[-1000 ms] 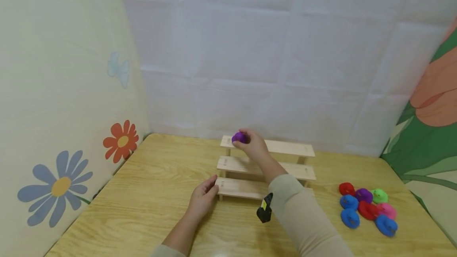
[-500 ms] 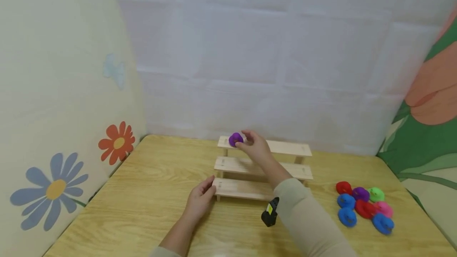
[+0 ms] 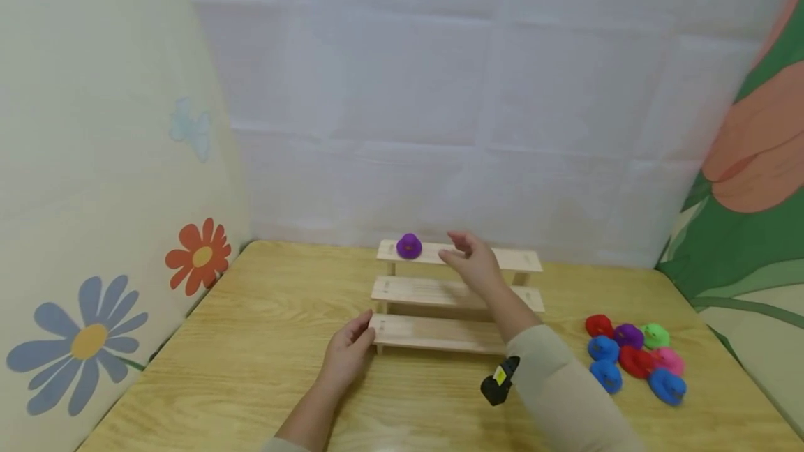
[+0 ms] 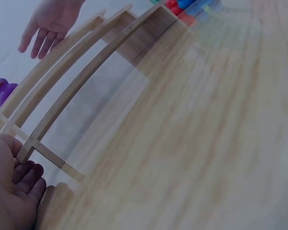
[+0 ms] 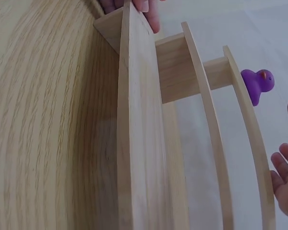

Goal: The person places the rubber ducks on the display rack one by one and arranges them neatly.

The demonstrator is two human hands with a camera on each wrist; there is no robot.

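Note:
A purple rubber duck (image 3: pixel 409 246) sits near the left end of the top board of a three-step wooden display stand (image 3: pixel 433 332). My right hand (image 3: pixel 475 265) is over the same board, to the right of the duck and apart from it, with loosely bent fingers holding nothing. At the stand's lower left corner, my left hand (image 3: pixel 347 353) grips the end of the lowest board. The left wrist view shows its thumb above the board and its fingers (image 4: pixel 29 179) below. In the right wrist view the purple duck (image 5: pixel 258 85) stands upright on the top board.
Several rubber ducks in red, blue, green, pink and purple, such as a pink duck (image 3: pixel 668 361), lie grouped on the wooden table (image 3: pixel 251 354) right of the stand. A white cloth (image 3: pixel 377 89) hangs behind, and printed panels flank both sides.
My right hand has let go of the purple duck and moved right, leaving it on the top board. The left hand keeps its place at the stand while the head view shifts slightly.

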